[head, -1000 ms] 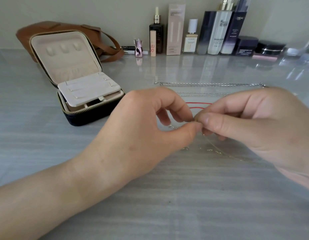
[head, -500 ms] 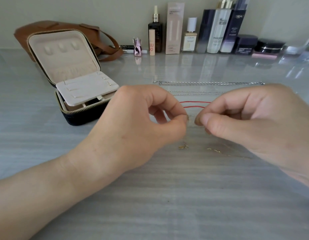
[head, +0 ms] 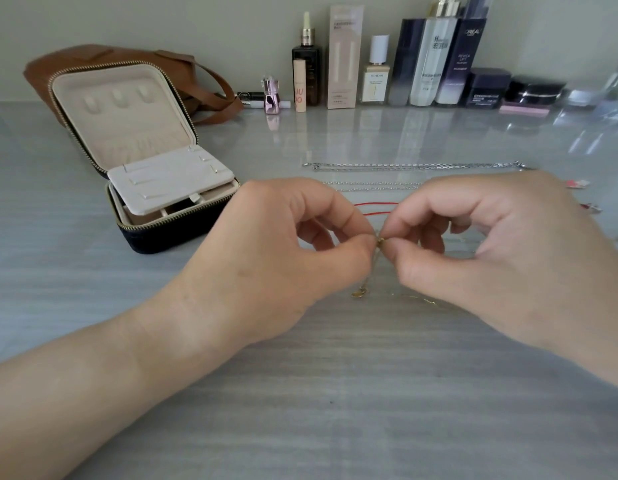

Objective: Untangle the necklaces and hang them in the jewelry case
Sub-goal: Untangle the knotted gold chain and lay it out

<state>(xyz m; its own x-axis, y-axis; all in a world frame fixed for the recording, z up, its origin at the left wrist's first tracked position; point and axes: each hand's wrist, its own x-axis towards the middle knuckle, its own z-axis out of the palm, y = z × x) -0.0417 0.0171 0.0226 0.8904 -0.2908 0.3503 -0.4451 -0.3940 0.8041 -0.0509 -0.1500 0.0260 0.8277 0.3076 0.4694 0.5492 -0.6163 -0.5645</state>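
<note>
Fingers (head: 358,244) of the left hand (head: 266,258) and fingers (head: 403,230) of the right hand (head: 508,258) are curled in and pinching the same spot of a thin gold necklace (head: 359,292), tips pretty much touching, a bit above the middle of the worktop (head: 300,393), and the chain dangles down so its little pendant end sits on the surface. Just behind the hands there's a red cord (head: 377,204) and two silver chains (head: 415,165) laid out straight, side by side. The jewelry case (head: 145,174) stands open toward the far left with a brown bag (head: 93,60) behind it, and cosmetic bottles (head: 432,64) line the back edge.
</note>
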